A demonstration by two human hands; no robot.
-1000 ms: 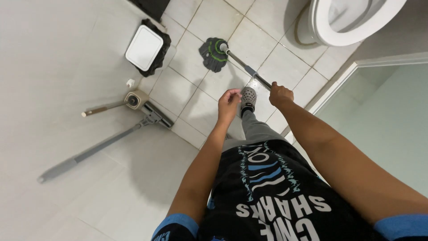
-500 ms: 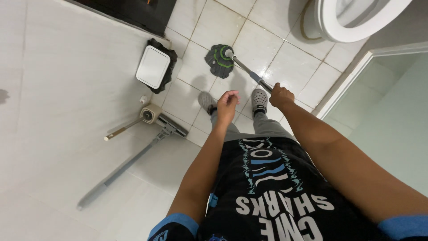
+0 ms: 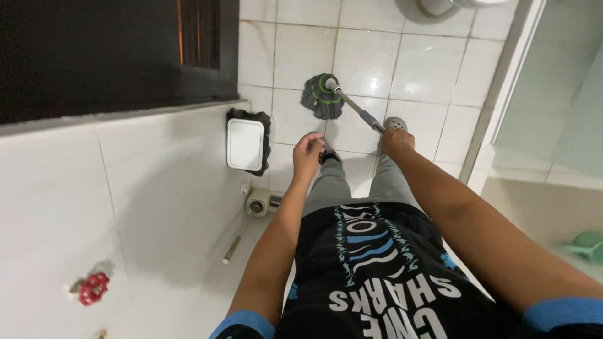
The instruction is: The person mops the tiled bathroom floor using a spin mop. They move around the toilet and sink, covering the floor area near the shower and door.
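Observation:
A grey mop head (image 3: 321,97) with a green ring rests on the white floor tiles ahead of my feet. Its metal handle (image 3: 355,107) slants back to my right hand (image 3: 397,139), which is closed around it. My left hand (image 3: 308,154) hangs just left of the handle, apart from it, above my dark shoe (image 3: 329,154). Its fingers are curled and nothing shows in them.
A white-lidded bin with a black liner (image 3: 246,144) stands by the left wall. Below it lie a small round holder (image 3: 257,202) and a thin stick (image 3: 233,243). A red valve (image 3: 93,287) sticks out of the wall. There is a round floor drain (image 3: 394,122), and a glass partition (image 3: 553,94) at right.
The view has swung left and closer to the wall, so the long-handled floor wiper and the toilet bowl have left the frame. My hands keep nearly the same places by the mop handle.

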